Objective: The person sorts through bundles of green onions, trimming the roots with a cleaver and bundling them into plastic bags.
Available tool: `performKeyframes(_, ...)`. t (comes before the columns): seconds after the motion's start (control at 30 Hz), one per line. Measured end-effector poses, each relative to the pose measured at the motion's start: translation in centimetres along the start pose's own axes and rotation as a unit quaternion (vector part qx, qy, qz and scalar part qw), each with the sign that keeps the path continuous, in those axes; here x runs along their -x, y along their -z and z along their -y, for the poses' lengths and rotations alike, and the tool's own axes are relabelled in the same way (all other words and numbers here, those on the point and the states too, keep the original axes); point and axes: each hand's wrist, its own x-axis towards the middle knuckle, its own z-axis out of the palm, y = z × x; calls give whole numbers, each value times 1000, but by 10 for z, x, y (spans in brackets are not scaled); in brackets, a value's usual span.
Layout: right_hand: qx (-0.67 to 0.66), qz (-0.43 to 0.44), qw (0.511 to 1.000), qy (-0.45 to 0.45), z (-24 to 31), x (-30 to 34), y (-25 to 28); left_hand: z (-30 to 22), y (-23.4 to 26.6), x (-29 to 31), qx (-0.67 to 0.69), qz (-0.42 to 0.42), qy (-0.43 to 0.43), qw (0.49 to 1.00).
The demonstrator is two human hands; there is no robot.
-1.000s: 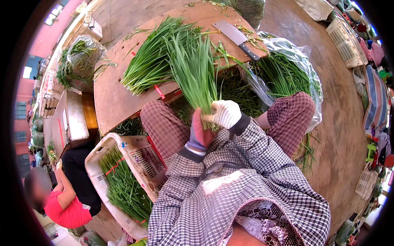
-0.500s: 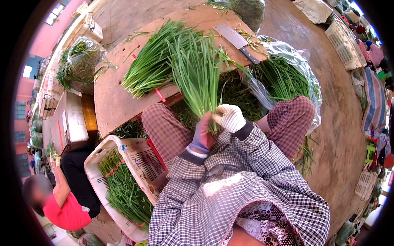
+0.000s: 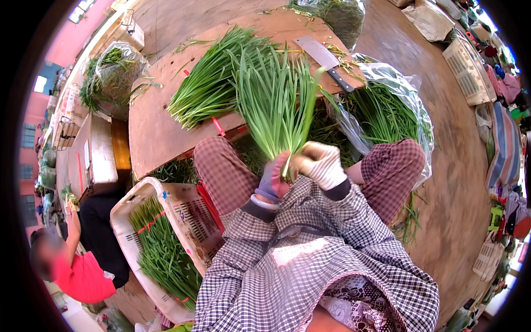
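My left hand (image 3: 273, 180), in a purple and pink glove, is closed round the pale stem ends of a bunch of garlic chives (image 3: 271, 108), whose green leaves fan out away from me. Beside it my right hand (image 3: 322, 165), in a white knit glove, is closed on a few chive blades at the bunch's right edge; its fingertips are slightly blurred. Beyond the bunch, a pile of chives (image 3: 207, 83) lies on a brown board (image 3: 157, 119). A cleaver (image 3: 326, 61) with a black handle rests at the board's right side.
At my left stands a white plastic crate (image 3: 180, 216) of chives tied with red bands. A clear plastic bag (image 3: 401, 80) of chives sits beyond my right knee. Another bag of greens (image 3: 113, 77) lies left of the board. A person in red (image 3: 83, 276) sits far left.
My right hand has moved slightly right and turned, drawing a few blades outward from the bunch. The bunch's leaves have spread wider. My left hand keeps its grip.
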Motion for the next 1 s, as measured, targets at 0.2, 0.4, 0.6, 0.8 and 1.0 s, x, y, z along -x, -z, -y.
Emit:
performKeyframes(0.2, 270, -23, 959, -83, -27, -22, 79, 3, -25, 5, -133, -151, -39, 979)
performKeyframes(0.4, 207, 94, 973, -27, -40, -25, 2, 31, 7, -9, -332, -168, -167, 913)
performKeyframes(0.6, 331, 92, 939, -21, -62, -34, 6, 30, -15, -1, -415, -143, -152, 885)
performKeyframes(0.8, 151, 72, 986, -20, -77, -28, 13, 21, -2, 0, -223, -63, -56, 971)
performKeyframes(1.0, 39, 60, 996, -57, -75, -24, 12, 15, -15, 2, -126, -8, -4, 992)
